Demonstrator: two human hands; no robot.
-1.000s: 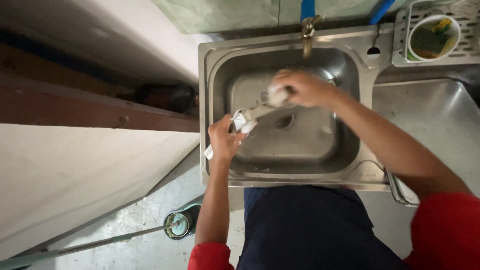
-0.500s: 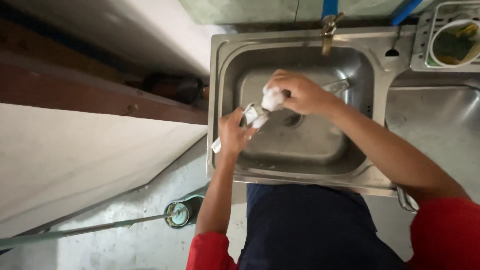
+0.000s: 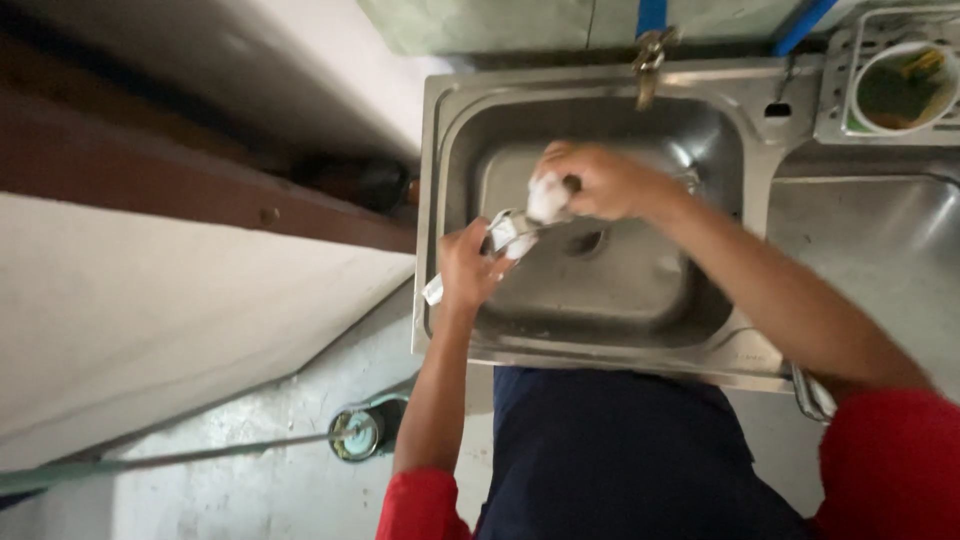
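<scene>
Over the basin of a steel sink [image 3: 432, 180], my left hand [image 3: 468, 268] grips a slim utensil [image 3: 507, 233] with a white handle; the handle's end sticks out below my fist over the sink's left rim. My right hand [image 3: 605, 180] is closed on a white, foamy wad [image 3: 546, 197] and presses it against the utensil's upper end. The two hands are close together, just left of the drain hole [image 3: 586, 241]. I cannot tell what kind of utensil it is.
A tap [image 3: 648, 62] stands at the back of the sink. On the right are a steel draining board [image 3: 880, 225] and a rack holding a white round cup [image 3: 900, 85]. A dark object [image 3: 365, 182] lies left of the sink. On the concrete floor sits a small round tin [image 3: 355, 432].
The view has shifted, so the sink sits further right in the picture. Both hands stay together over the basin; the right hand has slid a little along the utensil.
</scene>
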